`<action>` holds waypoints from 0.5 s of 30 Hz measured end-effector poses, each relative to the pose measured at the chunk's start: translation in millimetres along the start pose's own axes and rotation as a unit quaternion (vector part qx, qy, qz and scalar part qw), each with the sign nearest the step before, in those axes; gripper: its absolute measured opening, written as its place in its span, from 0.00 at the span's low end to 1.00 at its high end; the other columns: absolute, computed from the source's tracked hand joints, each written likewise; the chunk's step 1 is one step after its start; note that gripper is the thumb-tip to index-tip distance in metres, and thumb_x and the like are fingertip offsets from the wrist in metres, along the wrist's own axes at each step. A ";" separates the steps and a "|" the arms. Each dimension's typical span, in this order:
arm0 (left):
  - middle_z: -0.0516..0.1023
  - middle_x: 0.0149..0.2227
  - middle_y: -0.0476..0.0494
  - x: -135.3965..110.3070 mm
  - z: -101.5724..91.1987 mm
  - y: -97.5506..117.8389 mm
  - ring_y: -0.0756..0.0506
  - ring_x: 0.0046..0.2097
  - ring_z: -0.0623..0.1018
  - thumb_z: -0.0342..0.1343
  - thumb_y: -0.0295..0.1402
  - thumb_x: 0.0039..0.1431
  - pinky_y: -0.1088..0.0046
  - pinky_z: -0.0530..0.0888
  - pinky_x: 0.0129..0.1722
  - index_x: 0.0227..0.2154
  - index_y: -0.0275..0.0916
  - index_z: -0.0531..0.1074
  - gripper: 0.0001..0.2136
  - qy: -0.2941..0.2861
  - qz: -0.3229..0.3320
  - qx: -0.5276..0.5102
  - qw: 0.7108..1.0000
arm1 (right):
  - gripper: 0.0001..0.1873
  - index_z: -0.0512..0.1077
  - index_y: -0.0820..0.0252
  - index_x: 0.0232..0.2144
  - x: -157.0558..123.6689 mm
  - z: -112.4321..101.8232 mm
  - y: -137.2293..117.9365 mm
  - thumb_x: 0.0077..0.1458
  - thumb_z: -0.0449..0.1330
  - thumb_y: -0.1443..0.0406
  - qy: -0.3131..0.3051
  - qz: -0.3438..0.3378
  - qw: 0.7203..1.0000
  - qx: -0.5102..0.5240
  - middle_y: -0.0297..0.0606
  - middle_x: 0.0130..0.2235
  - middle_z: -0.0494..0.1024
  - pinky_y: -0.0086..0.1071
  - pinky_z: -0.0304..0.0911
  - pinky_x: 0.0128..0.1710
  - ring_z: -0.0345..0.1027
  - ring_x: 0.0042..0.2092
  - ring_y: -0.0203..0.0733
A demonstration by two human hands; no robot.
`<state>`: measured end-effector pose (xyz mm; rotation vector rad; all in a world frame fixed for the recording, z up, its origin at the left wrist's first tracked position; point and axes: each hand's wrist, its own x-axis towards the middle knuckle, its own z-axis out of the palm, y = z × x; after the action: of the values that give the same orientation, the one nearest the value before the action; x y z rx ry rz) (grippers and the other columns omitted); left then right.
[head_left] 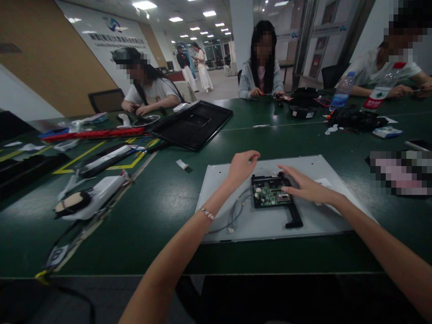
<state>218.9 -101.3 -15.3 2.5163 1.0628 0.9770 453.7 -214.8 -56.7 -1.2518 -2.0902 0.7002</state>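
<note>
A flat grey-white panel (222,189) lies on the table before me. On it sits a black plastic bracket (294,216) that frames a green circuit board (270,196). My left hand (241,168) hovers over the panel's far side, just left of the bracket, fingers curled and tips drawn together. Anything between those tips is too small to make out. My right hand (308,186) is open, its fingers spread at the right edge of the board and bracket, thumb close to or touching it. Left of the board, a thin grey cable (234,211) with a white plug trails across the panel.
A black monitor cover (199,121) lies farther back on the green table (162,216). White handheld devices (97,193) and straps are at left. Bottles (343,91) and dark cables (354,119) stand or lie at far right. Several people sit around the table.
</note>
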 end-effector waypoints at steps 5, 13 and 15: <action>0.82 0.40 0.45 -1.9 -59.8 -55.3 0.46 0.43 0.79 0.51 0.26 0.59 0.70 0.72 0.49 0.40 0.37 0.78 0.12 0.131 -0.086 0.053 0.986 | 0.30 0.55 0.47 0.65 4.6 1.3 0.9 0.63 0.53 0.53 0.046 -0.011 0.999 -0.014 0.44 0.63 0.63 0.56 0.56 0.61 0.59 0.63 0.54; 0.75 0.51 0.37 -56.6 -121.0 -150.5 0.40 0.55 0.72 0.54 0.29 0.54 0.63 0.65 0.58 0.50 0.34 0.72 0.19 0.220 -0.186 0.192 0.938 | 0.27 0.58 0.49 0.64 4.3 4.5 -5.0 0.64 0.51 0.55 0.045 -0.016 0.998 -0.035 0.43 0.62 0.65 0.51 0.54 0.63 0.58 0.63 0.51; 0.74 0.51 0.36 -64.9 -124.7 -167.6 0.39 0.55 0.72 0.57 0.33 0.52 0.62 0.66 0.57 0.51 0.33 0.71 0.22 0.197 -0.220 0.183 0.938 | 0.27 0.58 0.48 0.64 4.1 5.0 -4.3 0.64 0.51 0.55 0.045 -0.009 0.998 -0.038 0.43 0.62 0.65 0.52 0.55 0.62 0.59 0.62 0.51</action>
<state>11.4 -33.3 -29.3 2.2089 1.9868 1.2618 446.1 -213.5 -56.2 -1.2810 -2.0676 0.5506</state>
